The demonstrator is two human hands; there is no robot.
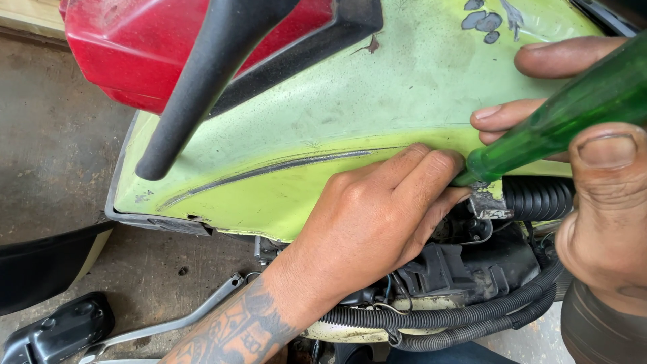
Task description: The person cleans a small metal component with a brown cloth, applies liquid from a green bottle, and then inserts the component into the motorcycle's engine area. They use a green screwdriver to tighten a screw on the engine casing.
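Note:
A scuffed lime-green scooter side panel [350, 114] fills the middle of the view. My left hand [377, 216] rests on its lower edge, fingers bent and pressed against the panel beside the screwdriver's shaft end. My right hand [593, 168] grips a translucent green screwdriver handle [566, 118] that slants down-left toward a small metal bracket [488, 202] at the panel's rim. The screwdriver's tip is hidden behind my left fingers.
A red tail-light cover [155, 47] sits at top left, crossed by a black grab bar [202, 81]. Below the panel lie corrugated black hoses [472, 313], a black engine part [465, 269], a metal lever [182, 320] and the concrete floor [54, 148].

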